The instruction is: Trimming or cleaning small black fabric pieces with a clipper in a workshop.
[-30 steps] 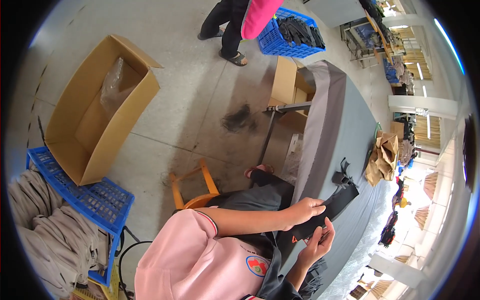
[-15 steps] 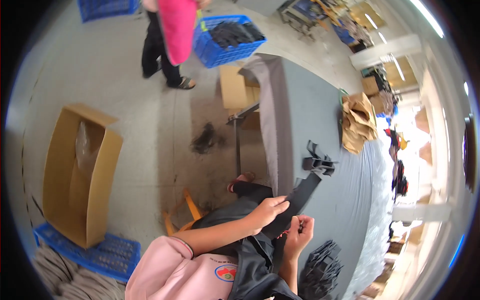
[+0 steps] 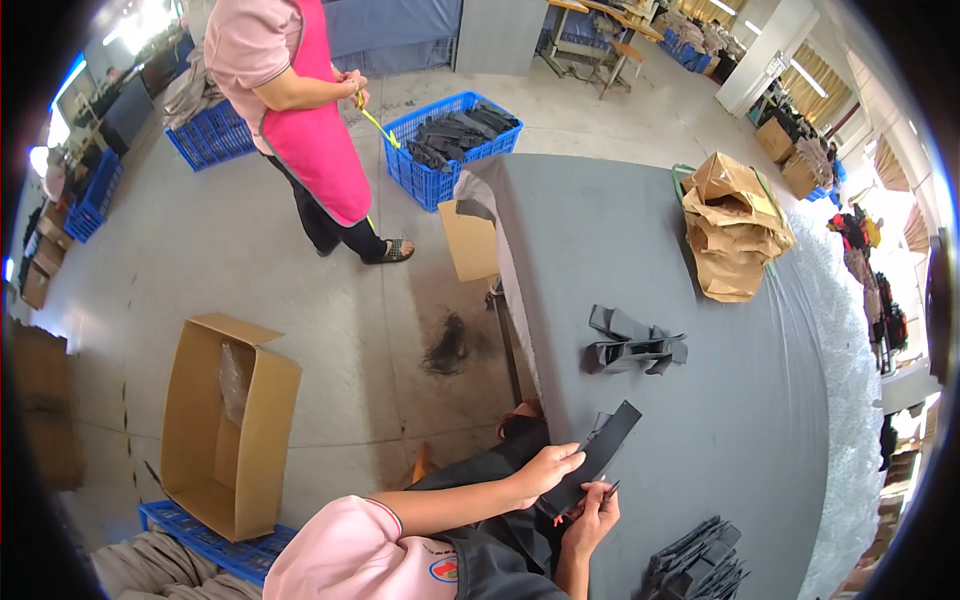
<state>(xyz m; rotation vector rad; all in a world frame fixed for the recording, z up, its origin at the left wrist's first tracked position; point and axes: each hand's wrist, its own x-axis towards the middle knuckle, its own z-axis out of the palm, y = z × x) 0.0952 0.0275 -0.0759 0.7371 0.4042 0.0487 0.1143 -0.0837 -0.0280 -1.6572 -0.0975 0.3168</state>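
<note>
My left hand (image 3: 548,472) is closed on the lower part of a flat black fabric strip (image 3: 612,438), thumb on top. The strip slants up and away over the table's near edge. Close by, at its lower end, my right hand (image 3: 596,508) has its fingers curled round a small dark pointed tool, mostly hidden by the fingers; a bit of red shows beside them. Farther along the grey-covered table (image 3: 740,420) lies a loose heap of folded black strips (image 3: 635,345). A thicker bundle of black strips (image 3: 695,565) rests to the right of my right hand.
A crumpled brown paper bag (image 3: 735,230) stands at the table's far right. An open cardboard box (image 3: 235,430) sits to my left on a blue crate (image 3: 160,518). Beyond the table, a person in a pink apron (image 3: 315,130) holds a yellow strap by a blue basket (image 3: 455,140) of black pieces.
The view has tilted up, showing more of the other person and the room. My left hand still holds the strip; the dark tool's tip now shows at my right fingers.
</note>
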